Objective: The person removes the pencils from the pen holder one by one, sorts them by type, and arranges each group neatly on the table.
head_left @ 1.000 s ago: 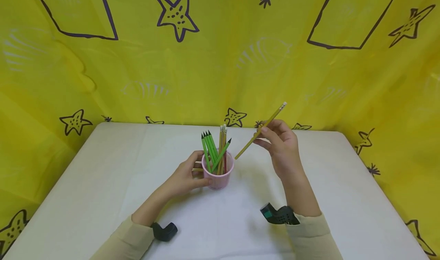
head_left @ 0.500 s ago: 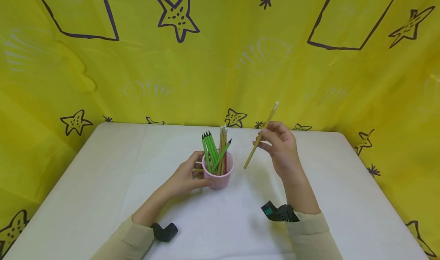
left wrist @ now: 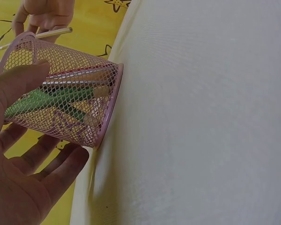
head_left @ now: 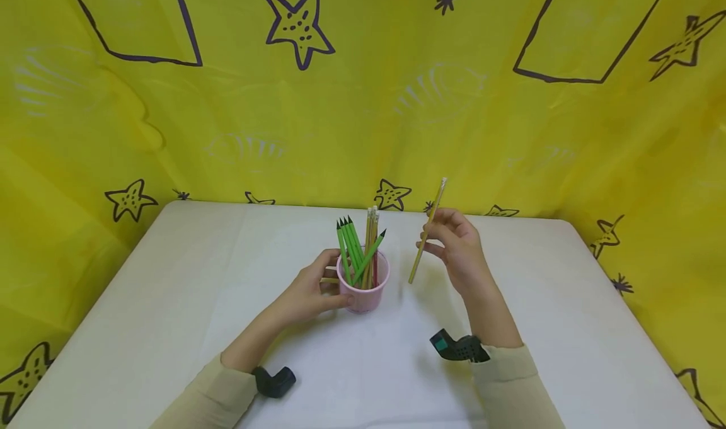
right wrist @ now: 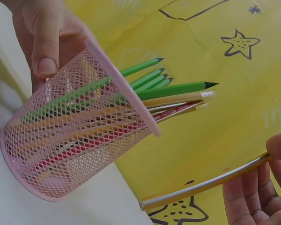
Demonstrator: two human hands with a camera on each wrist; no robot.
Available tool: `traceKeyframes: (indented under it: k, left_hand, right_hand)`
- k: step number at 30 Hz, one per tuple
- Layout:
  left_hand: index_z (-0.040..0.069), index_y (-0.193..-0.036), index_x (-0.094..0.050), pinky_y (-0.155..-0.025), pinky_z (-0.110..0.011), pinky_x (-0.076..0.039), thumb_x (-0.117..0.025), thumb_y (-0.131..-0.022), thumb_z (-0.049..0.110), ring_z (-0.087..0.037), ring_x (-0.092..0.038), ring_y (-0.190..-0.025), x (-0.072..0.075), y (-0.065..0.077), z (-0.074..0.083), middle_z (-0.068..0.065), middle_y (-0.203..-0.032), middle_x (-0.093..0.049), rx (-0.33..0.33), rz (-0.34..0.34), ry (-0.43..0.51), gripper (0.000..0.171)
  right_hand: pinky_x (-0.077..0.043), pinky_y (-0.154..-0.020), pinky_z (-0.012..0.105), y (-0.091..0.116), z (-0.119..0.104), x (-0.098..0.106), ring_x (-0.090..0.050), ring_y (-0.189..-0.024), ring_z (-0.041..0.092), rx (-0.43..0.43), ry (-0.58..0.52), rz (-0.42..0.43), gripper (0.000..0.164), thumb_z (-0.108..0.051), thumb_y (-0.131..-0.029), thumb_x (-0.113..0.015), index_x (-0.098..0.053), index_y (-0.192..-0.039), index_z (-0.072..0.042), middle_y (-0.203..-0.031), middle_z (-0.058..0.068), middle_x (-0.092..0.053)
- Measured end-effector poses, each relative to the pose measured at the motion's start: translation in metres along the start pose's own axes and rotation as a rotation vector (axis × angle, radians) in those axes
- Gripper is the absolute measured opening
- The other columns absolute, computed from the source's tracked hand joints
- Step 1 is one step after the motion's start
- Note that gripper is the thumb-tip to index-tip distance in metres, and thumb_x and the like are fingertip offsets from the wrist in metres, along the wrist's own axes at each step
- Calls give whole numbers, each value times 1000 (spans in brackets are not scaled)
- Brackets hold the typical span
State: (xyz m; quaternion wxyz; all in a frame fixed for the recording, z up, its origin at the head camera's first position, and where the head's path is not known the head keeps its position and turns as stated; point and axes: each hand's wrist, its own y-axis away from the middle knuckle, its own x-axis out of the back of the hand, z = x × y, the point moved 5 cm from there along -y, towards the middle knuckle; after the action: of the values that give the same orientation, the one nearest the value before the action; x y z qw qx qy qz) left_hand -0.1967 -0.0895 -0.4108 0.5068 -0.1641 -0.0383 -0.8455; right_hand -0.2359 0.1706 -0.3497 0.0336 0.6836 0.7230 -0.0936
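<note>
A pink mesh pencil cup (head_left: 363, 300) stands upright on the table, my left hand (head_left: 309, 293) curled round its left side with the thumb in front. Several green pencils (head_left: 346, 243) stick out of it, dark tips up, beside several yellowish pencils (head_left: 368, 227) with white erasers on top and a red one (right wrist: 107, 138). To the right of the cup, my right hand (head_left: 456, 246) pinches a yellow pencil (head_left: 422, 252) between thumb and fingers. That pencil leans slightly, eraser end up, its lower end above the table and apart from the cup.
The table (head_left: 238, 240) has a white cover and rounded far corners. Behind and beside it hangs a yellow curtain (head_left: 340, 120) with starfish drawings. A dark wrist camera (head_left: 459, 347) sits at the right cuff, another camera (head_left: 274, 382) at the left.
The yellow pencil has swung from a strong slant to nearly upright, its lower end moving away from the cup. My right hand has come slightly lower. My left hand still holds the cup.
</note>
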Motion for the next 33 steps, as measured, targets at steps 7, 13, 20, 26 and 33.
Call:
traceKeyframes:
  k: [7, 13, 20, 26, 33]
  left_hand:
    - [14, -142, -39, -103, -43, -52, -81, -82, 9, -32, -59, -120, 0, 1, 0, -13, -139, -52, 14, 4, -11, 74]
    - [13, -143, -38, -103, -43, -52, -81, -82, 8, -32, -59, -120, 0, 0, 1, -14, -139, -52, 7, -1, -4, 74]
    - [14, -144, -38, -103, -44, -51, -81, -83, 9, -32, -59, -121, 0, 0, 3, -14, -138, -52, 2, -3, -1, 75]
    - [13, -144, -37, -104, -44, -51, -80, -83, 9, -32, -59, -121, 0, 0, 3, -13, -139, -52, 10, 0, -9, 75]
    - [12, -143, -38, -101, -40, -53, -81, -82, 8, -32, -60, -119, -1, -1, 1, -14, -138, -53, 0, 2, -9, 75]
  right_hand:
    - [-62, -78, 32, -2, 11, 3, -65, -80, 14, -23, 54, -4, 18, 0, -96, -57, -53, -110, -10, -93, 0, -58]
    - [-62, -75, 31, -6, 19, 4, -65, -79, 13, -33, 101, 6, 23, 2, -94, -60, -53, -114, -6, -91, 0, -59]
    - [-62, -73, 29, -11, 31, 4, -64, -79, 13, -81, 192, 28, 32, 0, -92, -64, -52, -122, 0, -92, 3, -60]
    - [-61, -72, 27, -14, 38, 6, -65, -79, 13, -118, 229, 35, 35, -2, -93, -64, -51, -125, 1, -93, 3, -60]
    - [-60, -69, 27, -14, 50, 10, -67, -80, 20, -153, 293, 42, 37, -1, -90, -66, -52, -125, -2, -89, 2, -60]
